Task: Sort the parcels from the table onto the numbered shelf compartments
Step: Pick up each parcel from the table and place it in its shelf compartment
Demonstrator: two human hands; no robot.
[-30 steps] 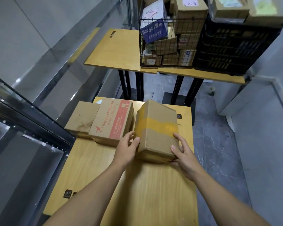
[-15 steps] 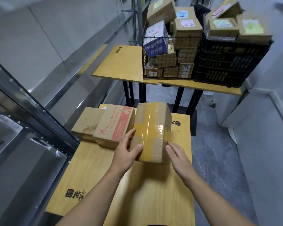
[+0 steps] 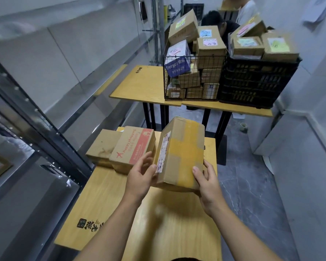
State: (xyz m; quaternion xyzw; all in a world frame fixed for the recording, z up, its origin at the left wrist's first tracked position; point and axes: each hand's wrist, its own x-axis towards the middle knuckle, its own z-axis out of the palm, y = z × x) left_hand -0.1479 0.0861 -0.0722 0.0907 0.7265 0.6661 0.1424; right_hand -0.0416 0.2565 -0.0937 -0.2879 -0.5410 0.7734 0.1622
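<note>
Evidently the taped parcel (image 3: pixel 181 153) is held tilted over the near table (image 3: pixel 105 204), just right of the red-printed box (image 3: pixel 134 146). The right hand (image 3: pixel 208 183) clamps its lower corner, thumb on top and fingers beneath. The left hand (image 3: pixel 141 174) presses loosely spread fingers against the labelled side. It looks like stiff cardboard, probably light. The glossy tape may slip, so bare card on 2 opposite faces is the better hold.

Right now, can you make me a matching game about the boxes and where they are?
1 yellow-taped cardboard box
2 red-printed cardboard box
3 blue printed box
4 plain brown cardboard box

a in black wire basket
b leftmost on near wooden table
c between left hand and right hand
d beside the plain box, on that table

Pairs: 1-c, 2-d, 3-a, 4-b
</note>
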